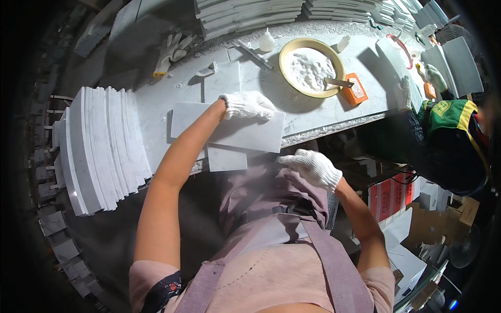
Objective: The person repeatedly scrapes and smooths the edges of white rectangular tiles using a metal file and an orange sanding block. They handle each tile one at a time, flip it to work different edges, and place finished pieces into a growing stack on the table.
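My left hand (pixel 248 106), in a white knit glove, lies on a pale stone slab (pixel 193 119), its fingers stretched over the surface. This slab rests across other slabs; a smaller pale piece (pixel 227 158) sticks out beneath it toward me. My right hand (pixel 314 169), gloved the same way, hovers over my lap, apart from the slab's near right corner. Its fingers point left, loosely bent, with nothing plainly seen in them. Just beyond the slab, a small curved white piece (pixel 207 70) lies on another slab.
A yellow bowl (pixel 286 78) of white paste holds a scraper (pixel 339 82), beside an orange tray (pixel 364 98). Standing slabs (pixel 99 146) line the left; stacked slabs (pixel 250 15) fill the back. A loose glove (pixel 169 55) lies back left. A co-worker (pixel 449 130) is at right.
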Demonstrator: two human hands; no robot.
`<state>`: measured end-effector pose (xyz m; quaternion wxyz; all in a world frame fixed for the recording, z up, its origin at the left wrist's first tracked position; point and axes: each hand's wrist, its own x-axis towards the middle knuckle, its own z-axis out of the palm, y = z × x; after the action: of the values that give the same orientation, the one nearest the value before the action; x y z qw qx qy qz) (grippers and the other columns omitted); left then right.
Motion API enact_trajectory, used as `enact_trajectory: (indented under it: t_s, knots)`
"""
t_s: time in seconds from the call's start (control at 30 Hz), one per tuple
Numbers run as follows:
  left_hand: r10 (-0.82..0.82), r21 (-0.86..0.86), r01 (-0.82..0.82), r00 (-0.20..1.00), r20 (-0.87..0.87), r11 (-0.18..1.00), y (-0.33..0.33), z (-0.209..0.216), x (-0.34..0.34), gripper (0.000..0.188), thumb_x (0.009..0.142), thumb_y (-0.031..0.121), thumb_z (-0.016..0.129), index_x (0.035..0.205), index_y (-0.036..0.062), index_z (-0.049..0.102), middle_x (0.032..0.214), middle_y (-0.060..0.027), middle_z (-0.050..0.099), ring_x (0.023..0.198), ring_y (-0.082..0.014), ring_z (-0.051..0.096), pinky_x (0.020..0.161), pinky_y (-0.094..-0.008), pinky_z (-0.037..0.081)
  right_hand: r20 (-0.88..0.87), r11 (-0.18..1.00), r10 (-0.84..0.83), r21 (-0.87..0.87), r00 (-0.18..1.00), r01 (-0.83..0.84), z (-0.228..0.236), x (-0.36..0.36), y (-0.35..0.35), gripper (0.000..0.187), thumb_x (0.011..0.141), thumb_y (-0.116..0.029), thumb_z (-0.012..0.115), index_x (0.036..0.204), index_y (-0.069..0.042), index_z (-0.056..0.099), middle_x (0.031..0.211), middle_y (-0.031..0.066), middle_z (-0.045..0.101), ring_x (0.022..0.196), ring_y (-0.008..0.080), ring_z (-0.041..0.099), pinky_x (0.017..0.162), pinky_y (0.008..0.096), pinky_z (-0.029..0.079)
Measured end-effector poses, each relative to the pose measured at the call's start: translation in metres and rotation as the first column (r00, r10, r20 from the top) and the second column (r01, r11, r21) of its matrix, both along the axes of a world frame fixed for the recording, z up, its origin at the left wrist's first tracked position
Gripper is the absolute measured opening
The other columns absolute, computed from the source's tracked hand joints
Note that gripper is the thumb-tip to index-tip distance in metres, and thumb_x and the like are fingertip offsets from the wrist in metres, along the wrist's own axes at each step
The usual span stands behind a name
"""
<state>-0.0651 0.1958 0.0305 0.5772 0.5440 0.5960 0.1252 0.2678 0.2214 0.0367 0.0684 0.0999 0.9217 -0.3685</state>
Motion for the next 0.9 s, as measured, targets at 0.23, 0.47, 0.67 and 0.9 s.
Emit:
enact_trajectory:
  t_s: [0.23,0.47,0.67,0.9]
  knots:
    - [0.013,0.013,-0.014,1.000,0.021,1.000,0.000,-0.004,-0.003,0.035,0.097,0.022,0.071,0.128,0.0065,0.075,0.105,-0.0064,0.079,0.089,-0.0148,0.070,0.081,-0.0322,0.058,0.283,0.158,-0.766,-0.786,0.576,0.597,-0.006,0.065,-0.029,0.059,0.102,-0.012,0.069,0.158,-0.006,0.048,0.114,0.0057,0.068,0.074,0.0078,0.060,0.059,0.0232,0.053]
    - [0.130,-0.046,-0.128,0.991,0.028,0.991,-0.002,0.017,0.001,0.035,0.102,0.013,0.065,0.135,0.0020,0.070,0.105,-0.0067,0.077,0.089,-0.0147,0.069,0.080,-0.0318,0.058,0.352,-0.070,-0.769,-0.876,0.533,0.478,-0.007,0.062,-0.056,0.066,0.104,-0.010,0.064,0.163,-0.003,0.036,0.095,0.0025,0.062,0.072,0.0097,0.061,0.062,0.0240,0.054]
    - [0.227,0.081,-0.228,0.974,0.019,0.970,-0.013,0.031,-0.013,0.039,0.104,0.021,0.068,0.137,0.0003,0.068,0.117,-0.0081,0.076,0.104,-0.0154,0.068,0.095,-0.0305,0.054,0.259,0.034,-0.749,-0.904,0.610,0.426,-0.006,0.061,-0.046,0.046,0.105,-0.013,0.067,0.147,0.000,0.058,0.095,0.0003,0.065,0.075,0.0096,0.065,0.067,0.0251,0.056]
    - [0.350,0.531,-0.115,0.862,-0.367,0.839,-0.036,0.080,-0.015,0.042,0.098,0.027,0.072,0.134,0.0059,0.070,0.118,-0.0157,0.077,0.107,-0.0259,0.073,0.096,-0.0360,0.055,0.259,0.068,-0.743,-0.888,0.617,0.454,-0.020,0.081,-0.055,0.029,0.103,-0.023,0.071,0.123,-0.001,0.067,0.092,0.0019,0.068,0.077,0.0105,0.066,0.068,0.0272,0.058]
